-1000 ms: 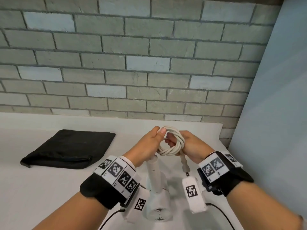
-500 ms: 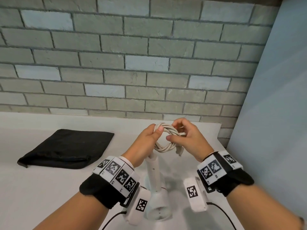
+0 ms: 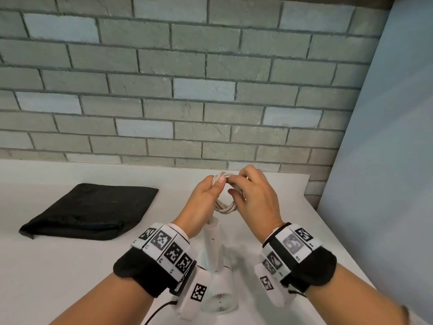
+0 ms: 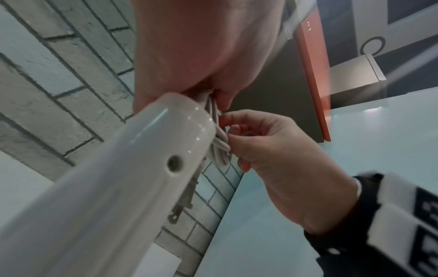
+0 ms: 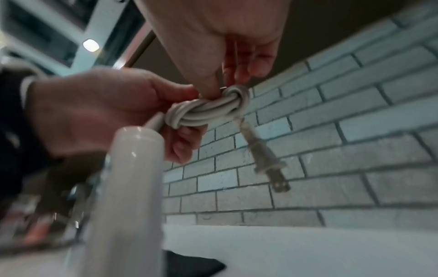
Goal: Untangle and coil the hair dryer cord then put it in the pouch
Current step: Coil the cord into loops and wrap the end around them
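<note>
Head view: both hands are up over the white table (image 3: 58,266), meeting on the coiled cord (image 3: 225,206). The left hand (image 3: 206,195) curls round the coil's left side, thumb on top; the right hand (image 3: 254,198) has its fingers bent onto the coil's upper right. The dryer (image 3: 219,280) hangs below them, handle up, grille facing us. The black pouch (image 3: 91,212) lies flat on the table, well to the left.

What the head view hides, the right wrist view gives: the plug (image 5: 265,159) dangles free under the coil, prongs down, and a turn of cord wraps crosswise round the bundle at the right hand's fingertips (image 5: 211,90). The left wrist view adds the handle's end (image 4: 151,142) close up, with a small round hole in it.

The cord is pale grey-white, in several tight loops, joining the handle through a tapered sleeve.
</note>
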Demonstrator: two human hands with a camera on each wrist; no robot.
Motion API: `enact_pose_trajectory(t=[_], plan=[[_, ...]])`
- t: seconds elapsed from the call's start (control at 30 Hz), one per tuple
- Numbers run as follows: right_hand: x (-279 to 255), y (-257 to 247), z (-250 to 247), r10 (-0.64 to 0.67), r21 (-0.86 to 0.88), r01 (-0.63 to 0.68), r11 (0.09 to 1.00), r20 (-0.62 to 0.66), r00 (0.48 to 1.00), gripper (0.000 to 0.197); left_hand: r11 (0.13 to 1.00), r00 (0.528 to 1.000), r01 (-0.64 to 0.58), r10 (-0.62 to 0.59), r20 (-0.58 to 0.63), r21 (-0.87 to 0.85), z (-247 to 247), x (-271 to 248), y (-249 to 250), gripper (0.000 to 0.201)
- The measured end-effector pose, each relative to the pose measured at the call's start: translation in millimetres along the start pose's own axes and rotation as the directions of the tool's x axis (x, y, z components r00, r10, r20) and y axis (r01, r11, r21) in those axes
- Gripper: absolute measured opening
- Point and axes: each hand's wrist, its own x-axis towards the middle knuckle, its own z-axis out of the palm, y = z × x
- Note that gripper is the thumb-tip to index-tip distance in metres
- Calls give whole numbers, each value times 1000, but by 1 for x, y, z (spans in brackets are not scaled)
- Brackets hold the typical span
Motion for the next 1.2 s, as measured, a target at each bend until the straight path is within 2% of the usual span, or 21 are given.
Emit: enact_pose_trajectory(t=[0.1, 0.2, 0.3, 0.43, 0.57, 0.67, 0.7, 0.83, 0.87, 0.9, 0.97, 1.0, 1.03, 1.1, 1.13, 1.2], plan=[[-3, -3, 2, 89, 127, -91, 988, 16, 996, 31, 1000, 1000, -10, 10, 7, -13, -2, -2, 1, 29], [-1, -3, 5, 159, 188, -169, 968, 64, 985, 26, 1000, 1000, -16, 16, 15, -5, -1, -3, 3, 29], [1, 2, 5, 261, 285, -282, 916, 109, 959, 34, 999, 999, -37, 36, 38, 21, 3, -3, 0, 22], [-2, 5, -2, 273, 426, -342, 838, 217, 937, 24, 996, 997, 19, -13, 74, -82, 2, -4, -2, 29], [-6, 9, -4, 331, 577, -433, 693, 280, 901, 29, 966, 989, 129, -109, 99, -224, 0, -4, -3, 25], [-10, 12, -4, 329, 719, -500, 483, 380, 864, 34, 943, 986, 150, -123, 108, -298, -4, -2, -4, 26], [-11, 13, -5, 307, 741, -506, 442, 405, 861, 36, 937, 984, 160, -126, 125, -311, -4, -1, -4, 28], [-13, 16, -8, 214, 784, -489, 382, 439, 872, 38, 920, 981, 181, -142, 134, -348, -6, 0, -5, 26], [-13, 16, -7, 218, 792, -473, 386, 420, 881, 36, 915, 981, 181, -143, 132, -359, -6, 0, -4, 26], [-14, 17, -6, 235, 778, -441, 448, 373, 898, 33, 914, 981, 180, -140, 132, -364, -6, 1, -5, 26], [-14, 17, -3, 253, 625, -324, 710, 204, 946, 21, 920, 983, 170, -135, 123, -352, -6, 1, -5, 27], [-15, 17, -2, 225, 511, -262, 819, 134, 965, 14, 927, 984, 166, -136, 113, -337, -6, 0, -4, 27], [-16, 16, -1, 178, 405, -206, 891, 105, 978, 8, 932, 986, 159, -131, 106, -325, -5, 0, -3, 27], [-19, 14, 1, 108, 221, -140, 965, 148, 983, 16, 937, 988, 148, -124, 96, -316, -4, -2, -2, 26], [-20, 12, 1, 121, 166, -151, 974, 181, 976, 22, 943, 989, 144, -125, 82, -301, -3, -1, -3, 24], [-18, 7, -2, 193, 186, -239, 953, 235, 953, 26, 955, 990, 142, -137, 36, -260, -1, 0, -4, 21]])
